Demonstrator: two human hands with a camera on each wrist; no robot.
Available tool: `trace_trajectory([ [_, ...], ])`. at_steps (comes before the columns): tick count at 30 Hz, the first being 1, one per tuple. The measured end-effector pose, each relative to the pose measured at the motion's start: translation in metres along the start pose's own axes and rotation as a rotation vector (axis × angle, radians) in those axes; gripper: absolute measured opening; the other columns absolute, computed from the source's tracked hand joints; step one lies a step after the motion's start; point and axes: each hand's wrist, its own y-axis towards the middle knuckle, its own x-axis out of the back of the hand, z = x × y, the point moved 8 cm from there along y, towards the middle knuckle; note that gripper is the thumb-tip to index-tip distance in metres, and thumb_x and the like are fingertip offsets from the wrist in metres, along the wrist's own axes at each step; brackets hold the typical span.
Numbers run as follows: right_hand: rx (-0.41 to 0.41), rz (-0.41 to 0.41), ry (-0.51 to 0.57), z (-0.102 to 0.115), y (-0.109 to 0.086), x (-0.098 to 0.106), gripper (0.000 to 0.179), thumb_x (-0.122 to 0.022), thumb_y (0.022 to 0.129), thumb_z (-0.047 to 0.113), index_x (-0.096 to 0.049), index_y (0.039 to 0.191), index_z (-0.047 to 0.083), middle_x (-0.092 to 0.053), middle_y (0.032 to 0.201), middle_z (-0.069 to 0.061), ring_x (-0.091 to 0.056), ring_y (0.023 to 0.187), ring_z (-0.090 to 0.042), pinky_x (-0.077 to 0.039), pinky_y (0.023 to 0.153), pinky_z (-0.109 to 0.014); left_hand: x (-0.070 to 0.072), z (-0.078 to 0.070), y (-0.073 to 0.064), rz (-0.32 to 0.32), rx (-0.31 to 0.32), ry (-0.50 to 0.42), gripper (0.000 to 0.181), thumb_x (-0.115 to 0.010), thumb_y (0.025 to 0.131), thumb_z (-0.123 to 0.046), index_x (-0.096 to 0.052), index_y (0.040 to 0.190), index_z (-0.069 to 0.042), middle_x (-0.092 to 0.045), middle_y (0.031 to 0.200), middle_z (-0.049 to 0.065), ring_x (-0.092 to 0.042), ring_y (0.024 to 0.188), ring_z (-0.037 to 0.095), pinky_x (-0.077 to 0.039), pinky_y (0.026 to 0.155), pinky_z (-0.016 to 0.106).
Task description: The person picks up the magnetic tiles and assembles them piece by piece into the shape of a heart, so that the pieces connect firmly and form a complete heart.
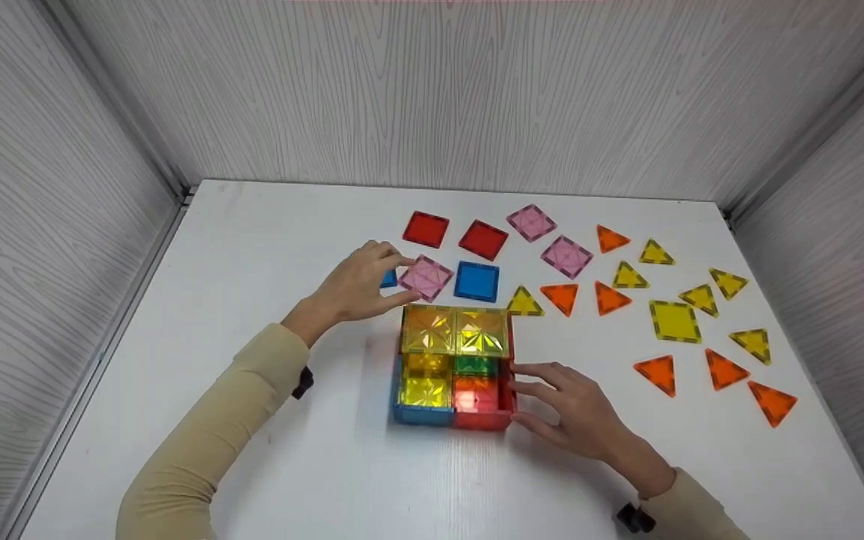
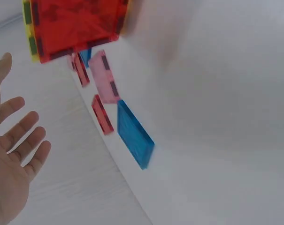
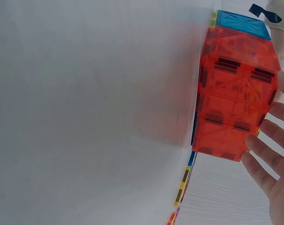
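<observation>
A box built from see-through magnetic tiles (image 1: 424,416) stands mid-table, its front wall blue on the left and red on the right. Two yellow tiles (image 1: 456,330) cover the rear of its top; the front part is uncovered. My left hand (image 1: 357,283) hovers behind the box's rear left corner, thumb and fingers spread beside a pink square tile (image 1: 426,278). Nothing shows in its grasp in the left wrist view. The fingers of my right hand (image 1: 574,412) lie, lightly bent, against the box's red right wall (image 3: 235,93).
Behind the box lie two red square tiles (image 1: 426,229), a blue one (image 1: 477,281) and two more pink ones (image 1: 567,256). To the right are scattered orange triangles (image 1: 657,373), yellow triangles (image 1: 630,276) and a yellow square (image 1: 675,322). Wood-grain panels (image 1: 432,97) enclose the table.
</observation>
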Motion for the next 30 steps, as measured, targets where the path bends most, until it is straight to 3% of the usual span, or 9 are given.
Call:
trace_trajectory([
  [9, 0.004, -0.003, 0.005, 0.0, 0.0, 0.0, 0.042, -0.083, 0.091, 0.038, -0.075, 0.128, 0.022, -0.071, 0.138, 0.0, -0.07, 0.121, -0.015, -0.063, 0.096, -0.04, -0.017, 0.069, -0.003, 0.028, 0.163, 0.037, 0.068, -0.07, 0.097, -0.054, -0.06, 0.146, -0.009, -0.06, 0.141, 0.019, -0.056, 0.131, 0.039, -0.05, 0.114, 0.056],
  [14, 0.01, -0.008, 0.002, 0.0, 0.0, -0.001, 0.042, -0.084, 0.09, 0.038, -0.075, 0.128, 0.022, -0.072, 0.138, -0.001, -0.07, 0.12, -0.015, -0.063, 0.095, -0.04, -0.03, 0.096, -0.005, 0.066, 0.26, 0.031, 0.072, -0.072, 0.096, -0.053, -0.056, 0.151, -0.01, -0.056, 0.147, 0.02, -0.052, 0.135, 0.039, -0.046, 0.119, 0.056],
  [20, 0.019, -0.011, -0.004, 0.001, -0.001, -0.001, 0.041, -0.083, 0.091, 0.038, -0.076, 0.128, 0.02, -0.072, 0.136, -0.002, -0.071, 0.12, -0.016, -0.063, 0.095, -0.04, -0.044, 0.112, -0.002, 0.076, 0.313, 0.012, 0.076, -0.074, 0.095, -0.051, -0.051, 0.154, -0.009, -0.05, 0.154, 0.021, -0.049, 0.138, 0.041, -0.043, 0.121, 0.058],
  [30, 0.039, -0.029, 0.002, 0.001, 0.0, 0.0, 0.041, -0.082, 0.092, 0.039, -0.075, 0.128, 0.02, -0.072, 0.136, -0.002, -0.071, 0.119, -0.016, -0.064, 0.094, -0.041, -0.057, 0.117, 0.007, 0.096, 0.361, -0.021, 0.079, -0.074, 0.094, -0.053, -0.048, 0.156, -0.011, -0.04, 0.163, 0.021, -0.044, 0.146, 0.043, -0.04, 0.123, 0.062],
])
